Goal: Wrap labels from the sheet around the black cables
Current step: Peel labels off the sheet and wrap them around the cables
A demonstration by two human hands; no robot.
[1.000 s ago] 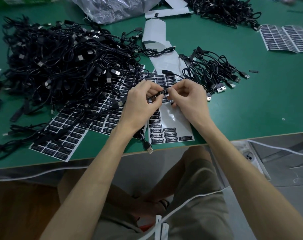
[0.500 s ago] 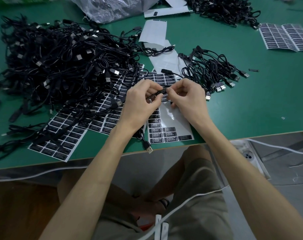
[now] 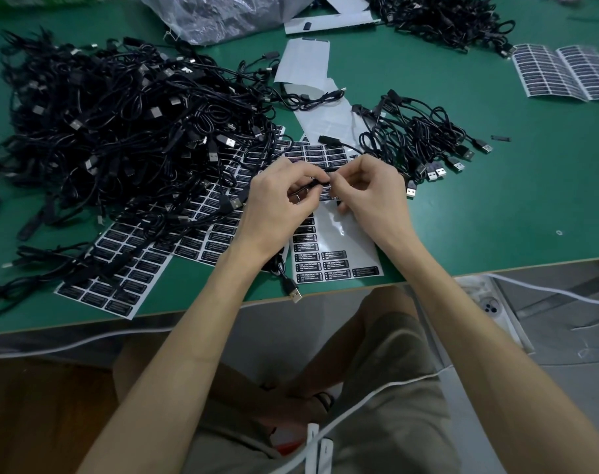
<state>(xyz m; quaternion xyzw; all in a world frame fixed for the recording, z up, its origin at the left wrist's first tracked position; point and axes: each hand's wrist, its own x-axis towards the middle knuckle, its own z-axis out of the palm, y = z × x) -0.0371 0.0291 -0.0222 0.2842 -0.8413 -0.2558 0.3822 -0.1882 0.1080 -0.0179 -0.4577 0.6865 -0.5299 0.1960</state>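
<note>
One head-worn wide-angle camera looks forward and down, close over the green table (image 3: 496, 217); edges seem blurred.

Thin black cable (image 3: 312, 184), held level just above label sheet (image 3: 339, 234), near centre. Flat white sheet, middle peeled, black labels at far and near ends. Big tangled pile (image 3: 120, 131) left, small bundle (image 3: 417, 138) right.

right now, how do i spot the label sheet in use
Find the near edge of the green table, then the left hand and right hand above it. The label sheet under them, unlike the full sheets to its left, has a bare shiny patch where labels are gone.
</note>
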